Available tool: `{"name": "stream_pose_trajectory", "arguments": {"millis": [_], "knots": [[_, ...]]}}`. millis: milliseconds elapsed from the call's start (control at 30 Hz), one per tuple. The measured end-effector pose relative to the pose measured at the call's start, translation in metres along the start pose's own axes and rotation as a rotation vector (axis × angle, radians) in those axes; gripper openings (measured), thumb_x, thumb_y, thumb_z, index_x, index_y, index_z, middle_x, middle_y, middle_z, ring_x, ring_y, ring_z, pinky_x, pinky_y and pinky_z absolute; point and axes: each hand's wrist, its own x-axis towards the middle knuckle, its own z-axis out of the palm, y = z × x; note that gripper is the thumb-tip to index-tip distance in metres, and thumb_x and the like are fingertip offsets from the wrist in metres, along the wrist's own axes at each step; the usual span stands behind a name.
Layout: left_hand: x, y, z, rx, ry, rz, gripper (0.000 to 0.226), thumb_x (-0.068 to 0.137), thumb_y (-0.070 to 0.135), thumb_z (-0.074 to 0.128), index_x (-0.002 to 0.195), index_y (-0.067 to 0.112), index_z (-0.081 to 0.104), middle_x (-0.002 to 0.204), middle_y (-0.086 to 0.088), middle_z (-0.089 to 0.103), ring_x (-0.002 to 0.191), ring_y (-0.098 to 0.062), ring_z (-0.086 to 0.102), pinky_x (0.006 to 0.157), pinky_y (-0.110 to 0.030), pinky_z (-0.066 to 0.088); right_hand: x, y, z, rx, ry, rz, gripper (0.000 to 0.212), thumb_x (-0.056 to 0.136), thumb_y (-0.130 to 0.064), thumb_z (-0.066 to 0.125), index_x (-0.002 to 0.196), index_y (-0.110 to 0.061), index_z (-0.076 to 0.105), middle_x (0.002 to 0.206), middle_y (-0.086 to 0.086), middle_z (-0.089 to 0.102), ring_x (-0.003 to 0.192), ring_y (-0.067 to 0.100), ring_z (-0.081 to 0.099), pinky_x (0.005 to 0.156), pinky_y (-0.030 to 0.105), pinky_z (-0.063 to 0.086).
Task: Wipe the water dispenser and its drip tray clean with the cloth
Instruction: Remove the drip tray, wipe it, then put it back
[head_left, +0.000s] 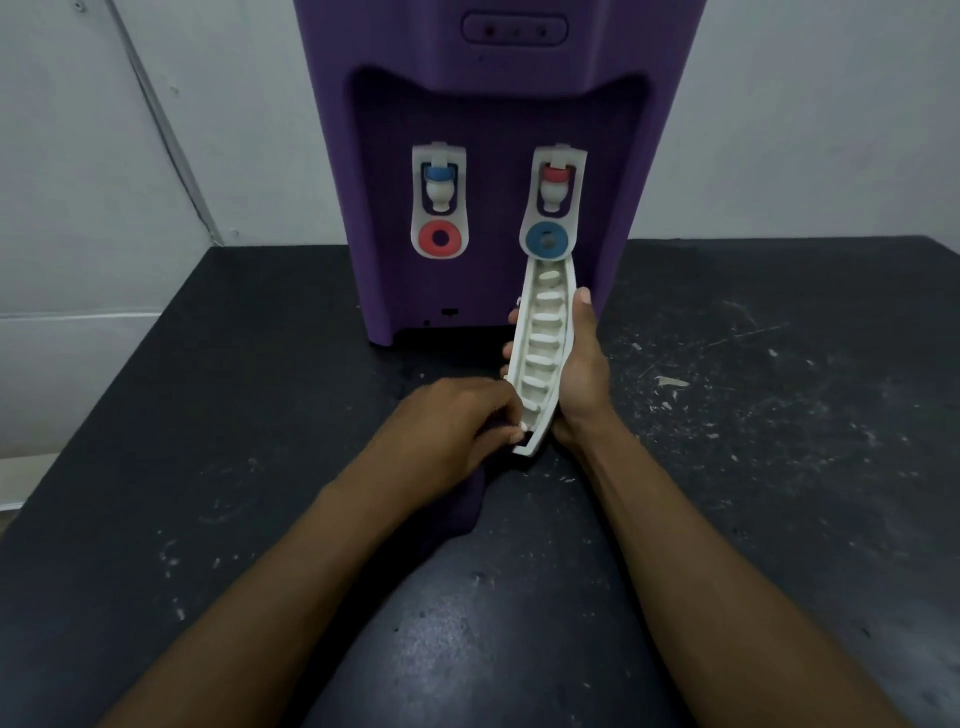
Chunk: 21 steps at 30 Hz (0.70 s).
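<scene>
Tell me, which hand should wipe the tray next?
Probably the left. The left hand holds the cloth at the near end of the tray, so it can rub along the grid. The right hand grips the tray on its edge and is busy steadying it.

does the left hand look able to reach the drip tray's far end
Likely yes: the right hand holds the drip tray by its edges, leaving the slotted face bare beyond the left hand and cloth.

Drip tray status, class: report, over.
Right hand grips drip tray, out of water dispenser. Left hand holds purple cloth at its near end. Nothing blocking.
</scene>
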Motion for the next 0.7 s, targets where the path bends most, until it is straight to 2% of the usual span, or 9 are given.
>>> {"name": "stream_pose_trajectory", "arguments": {"millis": [67, 133, 367, 467, 600, 700], "knots": [[0.001, -0.005, -0.010, 0.006, -0.106, 0.039, 0.013, 0.094, 0.028, 0.069, 0.105, 0.022, 0.070, 0.105, 0.011, 0.069, 0.095, -0.009, 0.062, 0.084, -0.039, 0.051, -0.001, -0.001, 0.000, 0.002, 0.010, 0.012, 0.069, 0.100, -0.070, 0.038, 0.095, -0.014, 0.077, 0.076, 0.006, 0.068, 0.066, 0.019, 0.065, 0.058, 0.032, 0.056], [-0.002, -0.005, -0.011, 0.040, -0.104, 0.061, 0.016, 0.094, 0.028, 0.068, 0.110, 0.023, 0.070, 0.109, 0.011, 0.068, 0.099, -0.010, 0.062, 0.084, -0.040, 0.052, -0.002, -0.001, 0.001, 0.017, 0.003, 0.029, 0.069, 0.099, -0.071, 0.039, 0.096, -0.013, 0.076, 0.075, 0.008, 0.067, 0.066, 0.019, 0.064, 0.058, 0.032, 0.055], [-0.006, -0.001, 0.002, 0.161, 0.121, 0.227, 0.014, 0.099, 0.026, 0.063, 0.104, 0.015, 0.068, 0.106, 0.000, 0.064, 0.096, -0.018, 0.060, 0.068, -0.044, 0.054, -0.001, 0.004, 0.005, 0.046, -0.009, 0.057, 0.070, 0.097, -0.073, 0.043, 0.098, -0.013, 0.077, 0.073, 0.007, 0.067, 0.062, 0.018, 0.065, 0.053, 0.029, 0.054], [-0.006, -0.001, 0.007, 0.135, 0.192, 0.272, 0.009, 0.095, 0.022, 0.069, 0.098, 0.013, 0.069, 0.100, 0.001, 0.065, 0.089, -0.017, 0.061, 0.062, -0.039, 0.054, 0.000, 0.003, 0.004, 0.070, -0.025, 0.079, 0.070, 0.098, -0.073, 0.041, 0.099, -0.012, 0.076, 0.072, 0.006, 0.066, 0.061, 0.017, 0.064, 0.053, 0.029, 0.054], [-0.002, -0.010, -0.004, -0.176, 0.153, 0.288, 0.009, 0.093, 0.015, 0.073, 0.100, 0.010, 0.074, 0.102, 0.012, 0.060, 0.092, 0.000, 0.059, 0.081, -0.025, 0.053, -0.003, 0.002, 0.010, 0.159, -0.094, 0.120, 0.069, 0.099, -0.071, 0.041, 0.091, -0.013, 0.078, 0.070, 0.006, 0.065, 0.059, 0.017, 0.063, 0.052, 0.029, 0.053], [-0.001, -0.021, -0.017, -0.305, 0.046, 0.283, 0.012, 0.092, 0.014, 0.073, 0.103, 0.009, 0.077, 0.103, 0.012, 0.066, 0.097, -0.002, 0.064, 0.086, -0.020, 0.051, -0.005, 0.002, 0.012, 0.157, -0.114, 0.133, 0.069, 0.100, -0.070, 0.039, 0.090, -0.013, 0.077, 0.070, 0.006, 0.064, 0.060, 0.018, 0.061, 0.054, 0.030, 0.053]]}}
